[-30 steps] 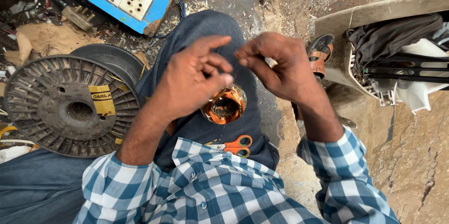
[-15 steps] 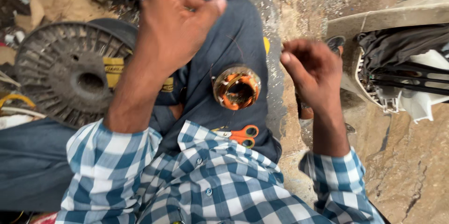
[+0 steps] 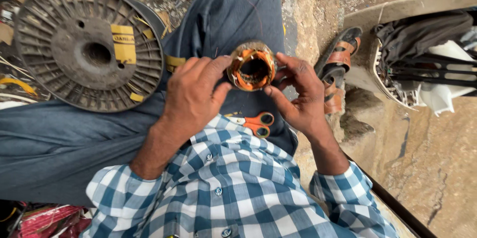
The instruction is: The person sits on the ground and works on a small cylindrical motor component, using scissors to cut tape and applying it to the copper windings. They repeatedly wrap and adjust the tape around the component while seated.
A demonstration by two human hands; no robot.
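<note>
Head view | left hand point(image 3: 191, 96), right hand point(image 3: 298, 94) | both hands clasp copper-wound stator point(image 3: 252, 66)

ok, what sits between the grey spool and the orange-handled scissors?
Head view: the left hand lies between the grey spool and the scissors, over the blue trouser leg.

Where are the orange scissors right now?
In the head view, the orange-handled scissors lie on the person's lap, just below the copper-wound coil held between the left hand and right hand, above the checked shirt.
</note>
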